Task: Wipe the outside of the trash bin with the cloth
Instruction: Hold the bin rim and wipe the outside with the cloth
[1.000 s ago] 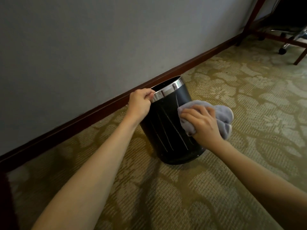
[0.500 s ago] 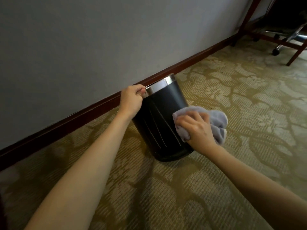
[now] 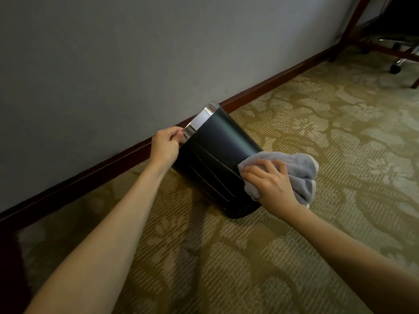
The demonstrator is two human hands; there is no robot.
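Since a moment ago, the black trash bin (image 3: 217,155) has tipped much further over: its shiny metal rim (image 3: 199,121) now leans toward the grey wall (image 3: 136,53) and the mouth can no longer be seen, while the cloth has slid lower down the bin's side, close to the base.

Two bare forearms reach in from the bottom of the view. The left hand (image 3: 164,147) is curled tightly around the rim at its near end, fingers folded over the metal edge and thumb pressed beside them, holding the bin at its tilt. The bin rests on the lower edge of its base on the carpet (image 3: 294,257), just beside the dark red-brown skirting board (image 3: 90,175) that runs along the foot of the wall. Several thin pale streaks run lengthwise along the bin's dark side.

The right hand (image 3: 271,185) lies on top of a bunched light grey cloth (image 3: 297,168), fingers spread a little and bent over the fabric, pressing it against the lower right part of the bin's outer wall. Folds of the cloth bulge out past the hand on the far side and hang down toward the floor.

The carpet is olive and beige with a large leafy pattern. At the top right corner stand dark wooden furniture legs (image 3: 353,26) and the wheeled base of an office chair (image 3: 399,62), well apart from the bin.
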